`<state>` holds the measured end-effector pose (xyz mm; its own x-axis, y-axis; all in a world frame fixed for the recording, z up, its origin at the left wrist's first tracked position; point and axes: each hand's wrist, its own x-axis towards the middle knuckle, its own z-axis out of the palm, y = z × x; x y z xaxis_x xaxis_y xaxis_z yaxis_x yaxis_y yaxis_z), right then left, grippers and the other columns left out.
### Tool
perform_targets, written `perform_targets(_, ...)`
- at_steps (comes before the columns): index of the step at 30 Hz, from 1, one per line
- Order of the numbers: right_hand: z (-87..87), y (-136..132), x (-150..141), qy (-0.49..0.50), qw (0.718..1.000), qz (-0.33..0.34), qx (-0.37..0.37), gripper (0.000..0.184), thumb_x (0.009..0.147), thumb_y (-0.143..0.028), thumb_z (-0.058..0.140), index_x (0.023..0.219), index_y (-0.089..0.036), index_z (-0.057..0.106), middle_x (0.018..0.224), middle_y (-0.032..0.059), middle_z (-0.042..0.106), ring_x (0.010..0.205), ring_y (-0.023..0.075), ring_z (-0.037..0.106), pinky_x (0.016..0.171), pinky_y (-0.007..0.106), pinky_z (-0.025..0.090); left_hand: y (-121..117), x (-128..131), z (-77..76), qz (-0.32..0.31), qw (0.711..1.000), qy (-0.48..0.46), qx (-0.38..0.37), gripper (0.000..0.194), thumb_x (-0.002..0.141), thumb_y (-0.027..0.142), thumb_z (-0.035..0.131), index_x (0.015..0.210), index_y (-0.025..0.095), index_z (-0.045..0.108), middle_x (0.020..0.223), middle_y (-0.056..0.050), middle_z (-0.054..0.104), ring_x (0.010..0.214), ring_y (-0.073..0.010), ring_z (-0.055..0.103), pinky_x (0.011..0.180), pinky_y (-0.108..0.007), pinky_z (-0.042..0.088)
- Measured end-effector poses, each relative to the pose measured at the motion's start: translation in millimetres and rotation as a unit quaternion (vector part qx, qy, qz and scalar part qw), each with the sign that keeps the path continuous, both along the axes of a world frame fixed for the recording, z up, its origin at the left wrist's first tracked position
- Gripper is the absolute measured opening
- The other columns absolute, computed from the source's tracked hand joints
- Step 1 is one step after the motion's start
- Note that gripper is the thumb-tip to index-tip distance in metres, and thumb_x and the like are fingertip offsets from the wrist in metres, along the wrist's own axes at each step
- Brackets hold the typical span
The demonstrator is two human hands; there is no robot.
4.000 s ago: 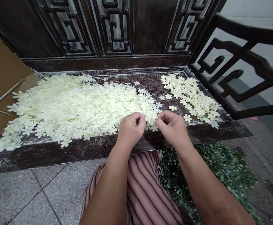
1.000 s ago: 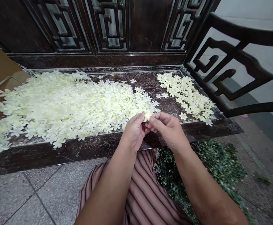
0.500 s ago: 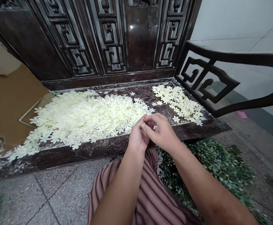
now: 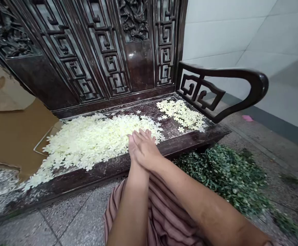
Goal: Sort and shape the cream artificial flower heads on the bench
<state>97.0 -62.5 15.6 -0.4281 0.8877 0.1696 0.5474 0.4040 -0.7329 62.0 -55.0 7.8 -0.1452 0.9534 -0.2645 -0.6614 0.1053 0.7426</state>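
Over the front edge of the dark wooden bench, my two hands meet palm to palm. My right hand (image 4: pixel 148 149) lies across the left with its fingers stretched out and slightly apart. My left hand (image 4: pixel 132 146) is under it, flat, its fingers partly covered. Nothing shows between the palms, though the inside of them is hidden. Just beyond and to the left spreads a big heap of pale yellow-white artificial flower heads (image 4: pixel 87 138). A smaller group of such flowers (image 4: pixel 181 114) lies at the right end of the bench seat (image 4: pixel 171 130).
A carved backrest (image 4: pixel 141 65) rises behind the seat, with a curved armrest (image 4: pixel 254 77) at right. Cardboard (image 4: pixel 13 133) with a wire handle leans at left. Green artificial foliage (image 4: pixel 231 174) is piled on the floor at right. A pink scrap (image 4: pixel 247 118) lies farther off.
Earlier my fingertips pinched a flower; that flower no longer shows. My hands have come together, flat, palm on palm. The view has tilted up and turned right.
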Motion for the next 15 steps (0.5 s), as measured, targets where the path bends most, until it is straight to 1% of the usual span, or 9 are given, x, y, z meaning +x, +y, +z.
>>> perform_targets(2,7.8,-5,-4,-0.006,1.0,0.012,0.004,0.089,0.082,-0.068,0.005,0.138,-0.006,0.035,0.147,0.0141,0.03,0.139,0.0256,0.015,0.113,0.044,0.01,-2,-3,3.0,0.016,0.998,-0.054,0.006,0.048,0.088,0.047,0.031,0.134,0.032,0.038,0.146,0.001,0.035,0.137,-0.0158,0.025,0.109,-0.036,0.027)
perform_targets(3,10.8,-2,-5,-0.007,1.0,0.007,0.004,0.09,0.082,-0.068,0.003,0.138,-0.006,0.035,0.147,0.0138,0.03,0.139,0.0254,0.015,0.113,0.044,0.01,-2,-3,4.8,0.017,0.997,-0.079,0.009,0.05,0.088,0.048,0.031,0.134,0.031,0.038,0.146,0.0,0.035,0.136,-0.017,0.027,0.11,-0.037,0.027)
perform_targets(5,14.2,13,-5,-0.001,1.0,-0.023,0.008,0.09,0.082,-0.066,-0.002,0.136,-0.007,0.038,0.146,0.0118,0.033,0.139,0.0243,0.016,0.113,0.043,0.01,-3,-3,8.7,0.007,0.993,-0.121,0.016,0.051,0.088,0.051,0.031,0.133,0.029,0.041,0.142,-0.002,0.041,0.133,-0.0194,0.034,0.109,-0.038,0.029)
perform_targets(8,12.8,46,0,-0.009,0.995,-0.096,0.039,0.097,0.08,-0.066,-0.007,0.132,-0.003,0.045,0.142,0.0143,0.04,0.139,0.0247,0.018,0.114,0.04,0.011,-2,0,12.8,0.013,0.99,-0.134,0.032,0.051,0.089,0.049,0.032,0.129,0.022,0.048,0.134,-0.007,0.051,0.126,-0.0188,0.044,0.106,-0.031,0.034)
perform_targets(10,9.8,58,1,-0.038,0.993,-0.107,0.032,0.101,0.078,-0.068,-0.009,0.129,-0.001,0.047,0.138,0.0167,0.044,0.138,0.0261,0.022,0.113,0.04,0.014,-1,1,12.6,0.012,0.989,-0.142,0.047,0.051,0.091,0.046,0.028,0.129,0.018,0.048,0.131,-0.008,0.054,0.126,-0.0173,0.044,0.106,-0.028,0.034)
perform_targets(11,8.5,59,0,-0.049,0.993,-0.104,0.025,0.102,0.077,-0.068,-0.01,0.129,-0.001,0.047,0.138,0.0174,0.044,0.137,0.0266,0.022,0.113,0.04,0.015,0,0,11.6,0.01,0.988,-0.146,0.051,0.053,0.091,0.048,0.027,0.13,0.018,0.048,0.131,-0.008,0.054,0.126,-0.0175,0.044,0.106,-0.028,0.034)
perform_targets(13,7.5,48,-4,-0.052,0.994,-0.089,0.02,0.1,0.078,-0.068,-0.009,0.132,-0.003,0.044,0.141,0.0159,0.04,0.138,0.0265,0.019,0.113,0.042,0.014,1,-6,8.6,0.001,0.987,-0.153,0.054,0.057,0.089,0.054,0.027,0.131,0.021,0.046,0.134,-0.008,0.051,0.127,-0.0199,0.043,0.106,-0.032,0.034)
perform_targets(14,8.2,39,-8,-0.045,0.996,-0.074,0.027,0.097,0.078,-0.068,-0.007,0.135,-0.005,0.041,0.144,0.0138,0.036,0.139,0.026,0.015,0.113,0.043,0.012,1,-9,7.1,-0.001,0.987,-0.153,0.056,0.059,0.087,0.057,0.028,0.132,0.023,0.045,0.136,-0.007,0.048,0.128,-0.0214,0.041,0.106,-0.035,0.034)
perform_targets(15,9.7,30,-12,-0.037,0.997,-0.052,0.036,0.092,0.079,-0.068,-0.005,0.138,-0.01,0.036,0.147,0.0099,0.032,0.14,0.0252,0.011,0.114,0.045,0.009,1,-13,5.9,-0.003,0.988,-0.147,0.055,0.059,0.086,0.059,0.027,0.133,0.027,0.042,0.139,-0.005,0.046,0.13,-0.022,0.04,0.107,-0.038,0.033)
